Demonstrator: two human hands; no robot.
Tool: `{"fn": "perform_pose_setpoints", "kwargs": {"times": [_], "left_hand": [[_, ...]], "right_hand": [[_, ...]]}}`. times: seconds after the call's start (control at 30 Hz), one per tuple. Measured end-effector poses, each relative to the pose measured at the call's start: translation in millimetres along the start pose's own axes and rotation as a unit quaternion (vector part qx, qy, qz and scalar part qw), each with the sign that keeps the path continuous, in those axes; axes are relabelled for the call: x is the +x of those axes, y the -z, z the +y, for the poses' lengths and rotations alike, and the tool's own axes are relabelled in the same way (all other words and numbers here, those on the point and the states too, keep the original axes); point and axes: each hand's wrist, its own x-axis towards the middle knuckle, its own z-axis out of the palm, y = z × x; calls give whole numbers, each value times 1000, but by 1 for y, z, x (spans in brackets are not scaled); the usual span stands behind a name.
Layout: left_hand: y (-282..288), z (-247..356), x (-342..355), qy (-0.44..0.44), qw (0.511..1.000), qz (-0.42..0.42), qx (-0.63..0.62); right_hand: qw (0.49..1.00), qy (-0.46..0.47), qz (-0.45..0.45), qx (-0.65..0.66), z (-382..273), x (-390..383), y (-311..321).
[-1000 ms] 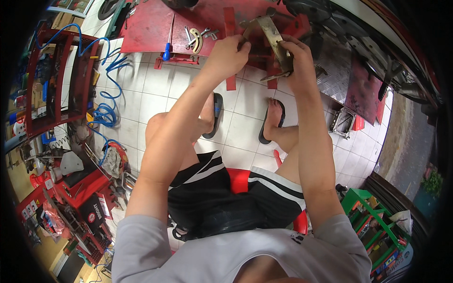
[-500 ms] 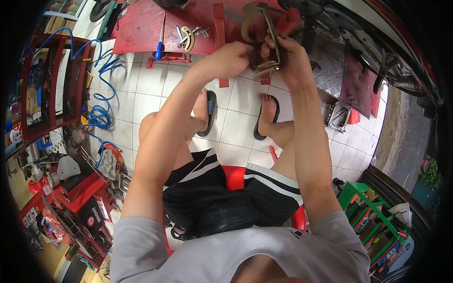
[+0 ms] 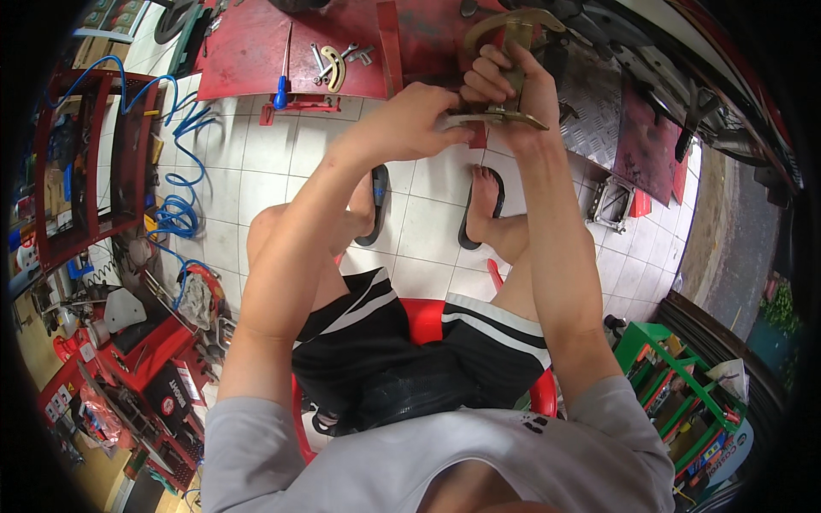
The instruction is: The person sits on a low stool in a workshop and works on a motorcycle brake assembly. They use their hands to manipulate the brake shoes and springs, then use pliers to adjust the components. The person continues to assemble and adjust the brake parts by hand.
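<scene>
One curved-ended, brass-coloured metal bracket [image 3: 519, 36] in the grip of right hand [image 3: 536, 96] and left hand [image 3: 417, 125]

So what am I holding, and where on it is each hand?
A brass-coloured metal bracket: right hand gripping its flat middle bar, left hand pinching the left end of its lower piece.

We make out pale lettering on a black panel [image 3: 168, 385] at the lower left, with 1 round red-and-white emblem [image 3: 166, 399] beside it. On the red cart [image 3: 162, 346] near it, we see a white label [image 3: 60, 400] whose marks are too small for us to read. At the lower right, we find dark lettering on 1 pale, rounded panel [image 3: 737, 451].
</scene>
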Motion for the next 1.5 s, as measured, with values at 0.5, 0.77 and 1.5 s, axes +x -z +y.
{"fn": "perform_pose_setpoints", "kwargs": {"times": [0.5,0.77,1.5], "left_hand": [[36,-2,-15,-68,960,269,-30],[35,-3,-16,-114,915,372,-106],[13,12,-10,-156,911,381,12]], "right_hand": [[932,62,6,-357,12,-2,-19],[964,134,-24,-228,42,9,-29],[938,204,6,-280,30,5,-12]]}}
